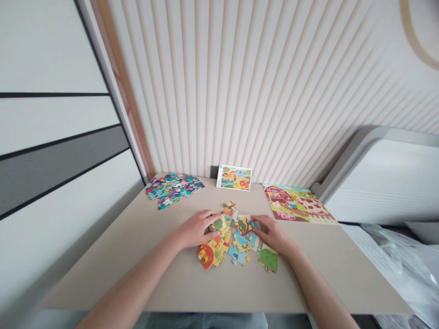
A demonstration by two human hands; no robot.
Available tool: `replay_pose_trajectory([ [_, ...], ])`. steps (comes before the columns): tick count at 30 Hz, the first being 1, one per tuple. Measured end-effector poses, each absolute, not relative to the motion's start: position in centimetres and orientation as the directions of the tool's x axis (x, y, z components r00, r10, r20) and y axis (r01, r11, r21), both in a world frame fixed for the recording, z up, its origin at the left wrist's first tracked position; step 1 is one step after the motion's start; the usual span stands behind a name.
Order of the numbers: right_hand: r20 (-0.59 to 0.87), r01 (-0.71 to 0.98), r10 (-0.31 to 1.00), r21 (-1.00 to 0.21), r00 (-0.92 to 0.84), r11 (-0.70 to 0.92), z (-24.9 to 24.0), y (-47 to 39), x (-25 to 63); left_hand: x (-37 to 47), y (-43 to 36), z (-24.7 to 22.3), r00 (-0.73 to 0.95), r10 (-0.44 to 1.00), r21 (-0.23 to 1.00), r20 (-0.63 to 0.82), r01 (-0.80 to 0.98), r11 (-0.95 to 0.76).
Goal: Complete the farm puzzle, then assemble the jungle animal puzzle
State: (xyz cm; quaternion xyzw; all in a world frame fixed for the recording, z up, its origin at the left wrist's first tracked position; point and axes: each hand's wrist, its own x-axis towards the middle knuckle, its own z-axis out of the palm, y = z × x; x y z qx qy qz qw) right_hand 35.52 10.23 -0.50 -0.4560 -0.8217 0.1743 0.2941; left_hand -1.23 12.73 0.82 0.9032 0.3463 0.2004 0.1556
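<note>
A loose heap of jigsaw puzzle pieces (224, 242) in yellow, blue and green lies on the table in front of me. My left hand (199, 228) is at the heap's left side, thumb and fingers closed on a green and cream puzzle piece (218, 224). From the right, my right hand (271, 233) pinches a puzzle piece with green, yellow and a dark red edge (244, 226). Below my left hand lies an orange lion piece (206, 256). A green piece (268, 259) sits at the heap's lower right, close to my right wrist.
Against the ribbed wall (212, 91) leans a picture card (234, 177) with animals. A pile of purple and teal puzzle pieces (176, 186) lies at the table's back left. An assembled farm puzzle (298, 204) is at the back right. Clear plastic wrapping (401, 256) lies beyond the table's right edge.
</note>
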Motion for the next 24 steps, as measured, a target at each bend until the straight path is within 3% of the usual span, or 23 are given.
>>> replay_pose_trajectory([
  [8, 0.322, 0.648, 0.832, -0.521, -0.452, 0.555, -0.8, 10.1, 34.9, -1.2, 12.6, 1.0, 0.679, 0.688, 0.432, 0.257, 0.556, -0.710],
  [16, 0.329, 0.733, 0.884, -0.500, -0.332, 0.461, -0.5, 10.3, 34.6, -1.3, 12.7, 0.7, 0.694, 0.675, 0.419, 0.251, 0.550, -0.722],
  [24, 0.276, 0.737, 0.877, -0.476, -0.393, 0.480, -0.2, 9.8, 33.5, -1.1, 12.6, 1.1, 0.707, 0.666, 0.409, 0.238, 0.548, -0.729],
])
